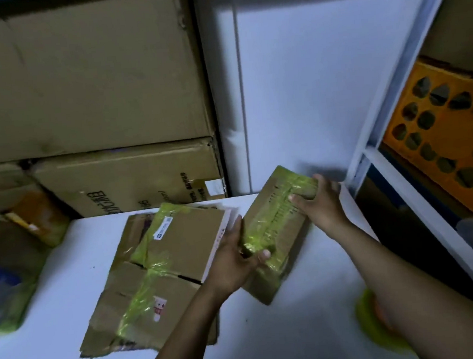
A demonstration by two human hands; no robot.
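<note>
Dim light falls on a white counter (pixel 59 349) against a white wall (pixel 307 88), with stacked cardboard cartons (pixel 86 78) left and a white shelf frame (pixel 407 61) right.

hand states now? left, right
Left hand: grips the near end of the taped cardboard box.
Right hand: grips its far end.

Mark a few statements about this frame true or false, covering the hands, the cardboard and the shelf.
1. Both hands hold the box: left hand at the near end, right hand at the far end. True.
2. Its tape is red. False: it is yellow-green.
3. A cardboard pile lies on the table, left of the box. True.
4. The orange crate stands on the table. False: it sits in the shelf at the right.
</note>
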